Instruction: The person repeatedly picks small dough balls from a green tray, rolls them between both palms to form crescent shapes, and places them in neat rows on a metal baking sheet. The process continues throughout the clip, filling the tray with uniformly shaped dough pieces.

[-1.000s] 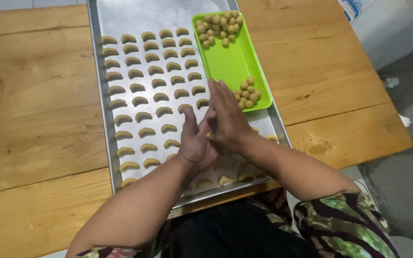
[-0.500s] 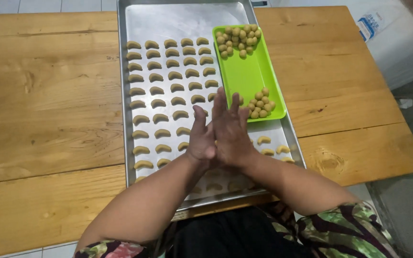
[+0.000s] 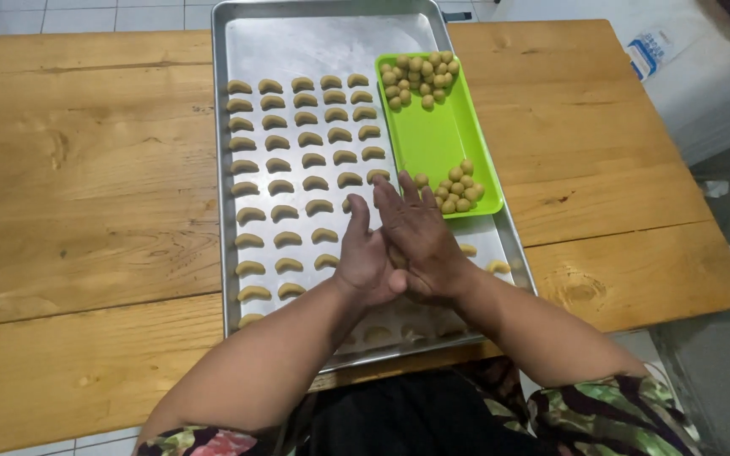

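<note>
Since a second ago, both palms stay pressed together and have slid slightly against each other, the right hand (image 3: 416, 241) now lying a little further forward over the left hand (image 3: 363, 262); the tray and its contents sit as they did. Both hands hover low over the near end of a long metal baking tray (image 3: 331, 42) on a wooden table (image 3: 86, 169). The palms are flat and closed upon each other, fingers stretched out, not gripping. Whatever lies between them is hidden; judging by the work around, it is probably a piece of dough being rolled. On the tray, neat rows of crescent-shaped dough pieces (image 3: 297, 160) fill the left and middle. A bright green rectangular tray (image 3: 433, 143) rests on the baking tray's right side, holding small dough balls (image 3: 420, 78) in one heap at its far end and another heap near the hands. The step in hand seems to be shaping. Next, the rolled piece would need bending into a crescent and setting down in an open spot near the hands.
</note>
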